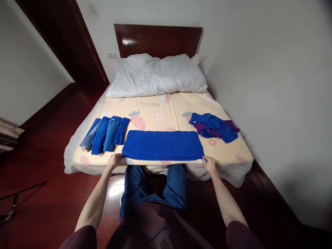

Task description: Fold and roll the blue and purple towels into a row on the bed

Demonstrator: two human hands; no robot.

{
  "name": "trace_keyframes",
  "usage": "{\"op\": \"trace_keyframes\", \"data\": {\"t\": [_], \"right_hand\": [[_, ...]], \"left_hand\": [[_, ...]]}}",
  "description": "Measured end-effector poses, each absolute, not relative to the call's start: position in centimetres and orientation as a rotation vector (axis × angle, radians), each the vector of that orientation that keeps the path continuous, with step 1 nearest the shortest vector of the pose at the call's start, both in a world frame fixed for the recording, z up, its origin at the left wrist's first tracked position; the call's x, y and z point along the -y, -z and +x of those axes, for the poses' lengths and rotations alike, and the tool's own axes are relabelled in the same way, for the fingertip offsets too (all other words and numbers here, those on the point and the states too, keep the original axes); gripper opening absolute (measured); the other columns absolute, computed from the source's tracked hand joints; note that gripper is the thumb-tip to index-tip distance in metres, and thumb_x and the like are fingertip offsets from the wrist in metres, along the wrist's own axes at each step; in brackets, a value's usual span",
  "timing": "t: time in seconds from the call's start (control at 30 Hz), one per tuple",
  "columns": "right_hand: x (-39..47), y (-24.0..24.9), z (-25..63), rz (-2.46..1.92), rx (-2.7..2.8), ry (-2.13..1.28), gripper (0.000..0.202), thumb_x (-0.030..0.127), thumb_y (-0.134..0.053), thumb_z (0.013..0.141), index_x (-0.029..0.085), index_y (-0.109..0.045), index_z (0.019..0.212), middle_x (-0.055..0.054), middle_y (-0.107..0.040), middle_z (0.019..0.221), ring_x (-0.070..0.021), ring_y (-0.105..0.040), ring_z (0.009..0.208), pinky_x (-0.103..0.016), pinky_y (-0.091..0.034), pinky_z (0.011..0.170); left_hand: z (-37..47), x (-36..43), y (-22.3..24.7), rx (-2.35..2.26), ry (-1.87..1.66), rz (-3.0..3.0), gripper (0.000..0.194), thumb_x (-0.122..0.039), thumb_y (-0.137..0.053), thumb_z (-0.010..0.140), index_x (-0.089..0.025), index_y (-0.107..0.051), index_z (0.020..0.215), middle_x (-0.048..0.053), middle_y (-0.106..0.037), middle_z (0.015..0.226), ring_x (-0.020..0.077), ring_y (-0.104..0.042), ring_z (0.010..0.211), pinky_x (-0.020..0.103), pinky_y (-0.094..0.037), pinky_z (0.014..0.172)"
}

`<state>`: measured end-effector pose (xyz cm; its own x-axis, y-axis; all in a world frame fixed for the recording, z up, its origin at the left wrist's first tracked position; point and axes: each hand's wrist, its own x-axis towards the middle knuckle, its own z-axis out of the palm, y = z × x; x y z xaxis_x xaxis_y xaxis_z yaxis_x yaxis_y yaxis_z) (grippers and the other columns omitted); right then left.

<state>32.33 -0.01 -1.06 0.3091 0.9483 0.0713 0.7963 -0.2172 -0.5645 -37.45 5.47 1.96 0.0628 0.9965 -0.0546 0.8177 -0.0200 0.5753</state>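
4 rolls (pixel 112 135) done, 1 blue cloth (pixel 163 145) flat, heap (pixel 214 124) loose.
Cloth's on bed (pixel 153 108) btwn rolls & heap; L hand (pixel 114 161) & R hand (pixel 209 164) grips narrow, each pinching a near corner.

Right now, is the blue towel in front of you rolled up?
No, the blue towel lies spread flat on the bed, with the left hand and right hand at its near corners.
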Motion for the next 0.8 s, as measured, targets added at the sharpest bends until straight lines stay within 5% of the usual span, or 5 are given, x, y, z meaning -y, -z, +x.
{"op": "trace_keyframes", "data": {"t": [0.27,0.5,0.8], "right_hand": [[2.0,2.1,33.7,-2.078,1.551,-0.318,0.021,0.019,-0.056,0.082,0.02,-0.077,0.089,-0.013,-0.078,0.108,-0.0303,-0.073,0.106,-0.046,-0.054,0.106],[2.4,2.6,33.5,-2.114,1.512,-0.273,0.026,0.012,-0.052,0.075,0.022,-0.076,0.081,-0.011,-0.078,0.111,-0.0296,-0.07,0.114,-0.044,-0.052,0.109],[-6.5,0.7,31.6,-2.137,1.447,-0.495,0.044,0.022,-0.046,0.092,0.014,-0.068,0.13,-0.015,-0.066,0.138,-0.0283,-0.059,0.133,-0.046,-0.042,0.119]], "left_hand": [[-38.7,-2.6,-0.7,-1.768,-0.55,1.978,0.045,-0.051,-0.049,0.086,-0.02,-0.08,0.095,0.014,-0.077,0.11,0.0323,-0.066,0.115,0.046,-0.052,0.104],[-38.5,-2.4,-1.7,-1.617,-0.264,2.295,0.038,-0.038,-0.046,0.086,-0.023,-0.081,0.093,0.011,-0.076,0.117,0.0349,-0.063,0.115,0.052,-0.052,0.1],[-35.8,-12.6,-2.8,-1.561,-0.325,2.331,0.047,-0.039,-0.04,0.087,-0.017,-0.077,0.107,0.016,-0.073,0.123,0.0334,-0.066,0.117,0.048,-0.05,0.107]]}}
